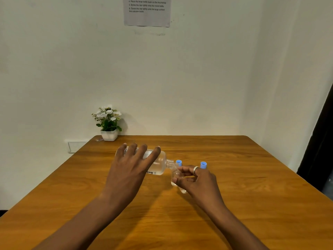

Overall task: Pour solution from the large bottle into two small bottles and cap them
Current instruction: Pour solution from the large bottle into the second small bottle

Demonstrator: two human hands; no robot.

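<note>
My left hand (129,166) grips the large clear bottle (159,165), tipped on its side with its open neck pointing right and down. The neck meets the mouth of a small clear bottle (175,177), which my right hand (196,179) holds just above the table. A second small clear bottle (183,190) shows partly below my right hand's fingers; whether it rests on the table or is held I cannot tell. Two blue caps (179,162) (203,165) stand on the table behind my right hand.
The wooden table (252,195) stands in a corner against white walls. A white pot of flowers (109,123) sits at its far left edge. A printed sheet (146,11) hangs on the wall above.
</note>
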